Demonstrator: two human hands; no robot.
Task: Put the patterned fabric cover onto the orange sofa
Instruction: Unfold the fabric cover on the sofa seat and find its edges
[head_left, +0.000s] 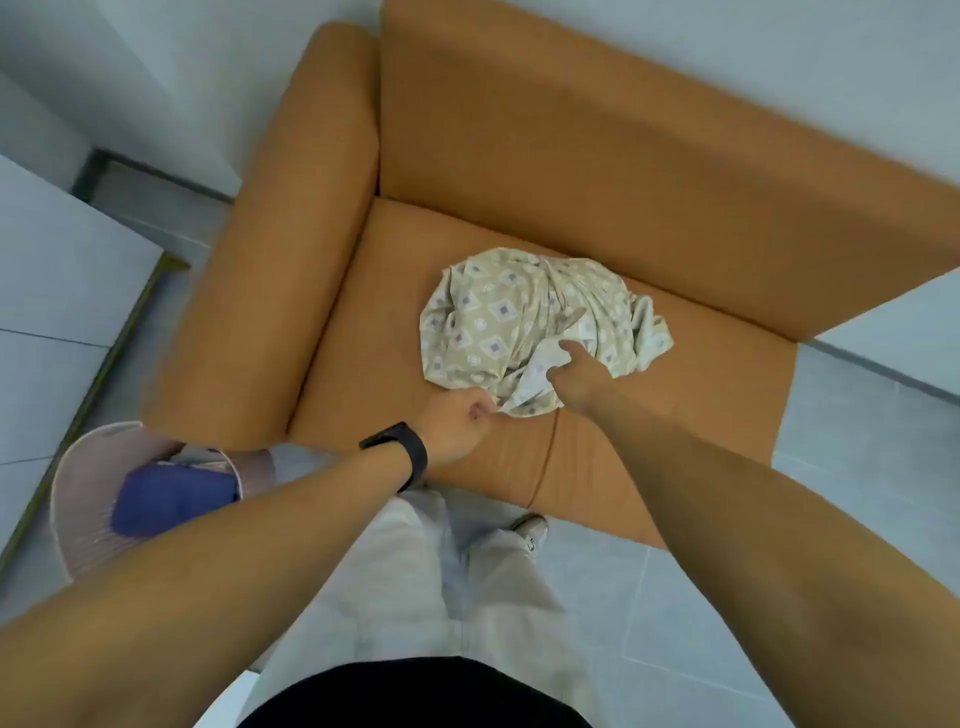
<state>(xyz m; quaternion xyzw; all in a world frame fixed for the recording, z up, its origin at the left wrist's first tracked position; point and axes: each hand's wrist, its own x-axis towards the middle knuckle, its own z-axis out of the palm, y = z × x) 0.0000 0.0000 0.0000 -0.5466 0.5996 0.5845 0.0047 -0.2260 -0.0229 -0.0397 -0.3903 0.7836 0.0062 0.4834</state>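
Note:
The patterned fabric cover (511, 312), beige with pale diamond shapes, lies crumpled in a heap on the seat of the orange sofa (597, 166). My left hand (457, 428), with a black band on the wrist, pinches the near edge of the cover at the heap's front. My right hand (576, 371) grips a fold of the same cover just to the right, its fingers tucked into the cloth. Both hands are close together over the front part of the seat.
A pale pink ribbed basket (88, 499) with blue cloth (171, 501) inside stands on the floor by the sofa's left armrest (270, 249). A white cabinet (57, 291) is at the left. Grey floor tiles (857, 426) lie to the right; my legs stand before the seat.

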